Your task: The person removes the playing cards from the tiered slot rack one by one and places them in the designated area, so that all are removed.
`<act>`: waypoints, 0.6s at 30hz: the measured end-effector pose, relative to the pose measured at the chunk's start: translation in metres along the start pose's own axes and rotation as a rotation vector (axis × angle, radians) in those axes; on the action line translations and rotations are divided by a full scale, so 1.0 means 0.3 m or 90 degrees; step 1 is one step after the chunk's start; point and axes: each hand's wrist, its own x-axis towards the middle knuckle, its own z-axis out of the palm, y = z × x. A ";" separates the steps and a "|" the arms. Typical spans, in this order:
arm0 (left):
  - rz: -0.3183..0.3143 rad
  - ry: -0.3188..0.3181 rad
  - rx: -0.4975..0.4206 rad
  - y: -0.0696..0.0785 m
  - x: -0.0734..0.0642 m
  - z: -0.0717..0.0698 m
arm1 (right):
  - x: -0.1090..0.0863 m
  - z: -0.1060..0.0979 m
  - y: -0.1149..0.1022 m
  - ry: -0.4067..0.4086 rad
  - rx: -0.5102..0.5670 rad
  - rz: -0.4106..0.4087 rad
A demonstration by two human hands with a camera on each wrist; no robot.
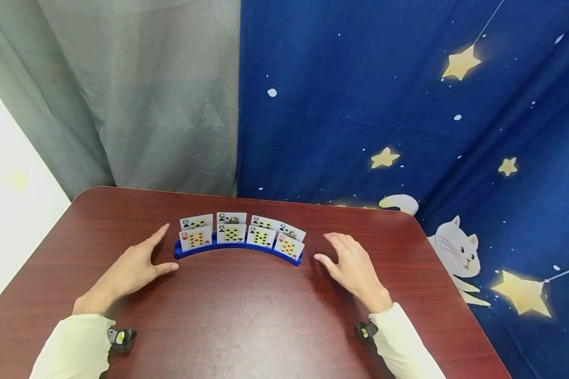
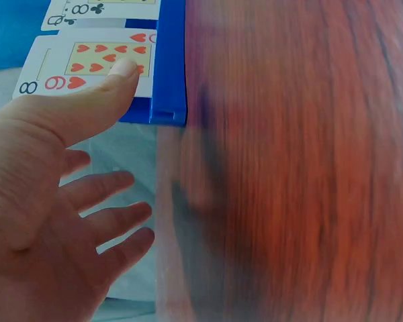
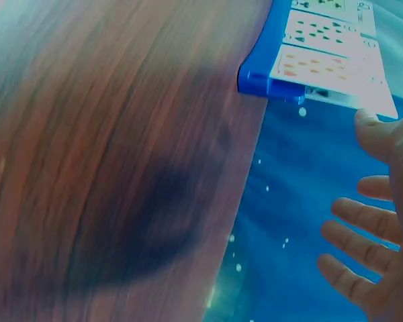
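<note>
A curved blue card holder [image 1: 232, 246] stands on the table with several playing cards upright in two rows. Its front row has a nine of hearts [image 1: 196, 239] at the left end and a red heart card [image 1: 289, 246] at the right end. Behind them, a queen [image 1: 231, 217] shows among the back cards. My left hand [image 1: 135, 267] is just left of the holder, fingers spread and holding nothing; its thumb overlaps the nine of hearts in the left wrist view. To the holder's right, my right hand [image 1: 353, 266] hovers with relaxed, empty fingers, apart from the cards.
The reddish-brown wooden table [image 1: 246, 310] has its far edge close behind the holder. Beyond it hang a grey curtain [image 1: 161, 105] and a blue curtain [image 1: 322, 105] printed with stars and a white cat. Each wrist wears a small black camera [image 1: 121, 340].
</note>
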 end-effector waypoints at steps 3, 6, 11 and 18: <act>0.000 0.008 -0.014 0.013 0.014 0.009 | 0.003 0.014 -0.015 0.002 0.020 -0.002; 0.006 0.013 -0.038 0.024 0.032 0.022 | 0.005 0.031 -0.032 -0.007 0.052 0.010; -0.007 0.013 -0.070 0.033 0.055 0.046 | 0.017 0.070 -0.060 -0.031 0.135 0.055; -0.043 0.016 -0.080 0.033 0.079 0.065 | 0.039 0.113 -0.081 -0.010 0.223 0.093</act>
